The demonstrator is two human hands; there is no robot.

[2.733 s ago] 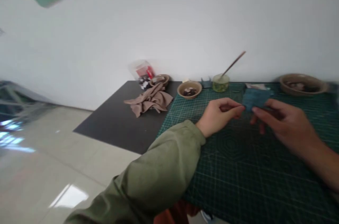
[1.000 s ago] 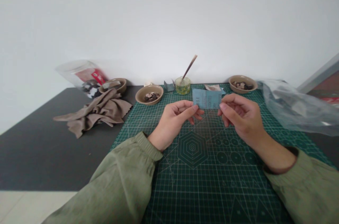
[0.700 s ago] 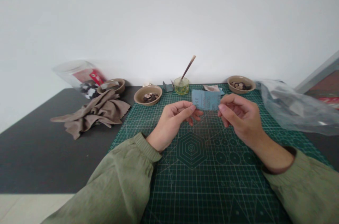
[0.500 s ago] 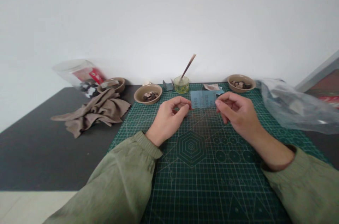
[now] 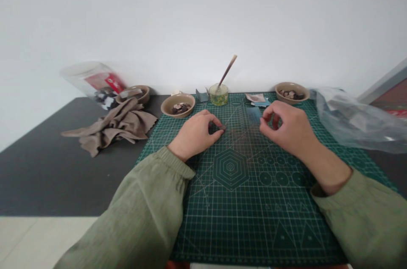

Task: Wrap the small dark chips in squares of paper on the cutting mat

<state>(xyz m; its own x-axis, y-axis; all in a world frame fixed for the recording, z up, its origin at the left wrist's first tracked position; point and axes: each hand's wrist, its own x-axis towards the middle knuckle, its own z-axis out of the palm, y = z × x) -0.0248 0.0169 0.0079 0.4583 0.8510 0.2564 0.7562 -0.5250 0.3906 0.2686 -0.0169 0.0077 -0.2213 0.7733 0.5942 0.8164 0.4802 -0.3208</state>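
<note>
The right hand (image 5: pixel 284 127) pinches the blue sheet (image 5: pixel 253 115) by its right edge, between thumb and fingertips; the sheet, slightly blurred, extends leftward over the green cutting mat (image 5: pixel 232 222), toward its far side. The left hand (image 5: pixel 200 132) is well apart from it, thumb and fingertips drawn narrow, with a small dark bit (image 5: pixel 224 128) at the tips; whether they grip it I cannot tell. Just beyond the sheet lie some paper scraps (image 5: pixel 255 98), with a bowl of pieces (image 5: pixel 288 100) on their right. Along the far edge, farther left, a stick (image 5: pixel 229 67) leans in a glass (image 5: pixel 219 98). On the dark tabletop (image 5: pixel 47 171), left of the mat, lies a crumpled brown cloth (image 5: pixel 117 127). A clear plastic bag (image 5: pixel 352 123) is at the right.
</note>
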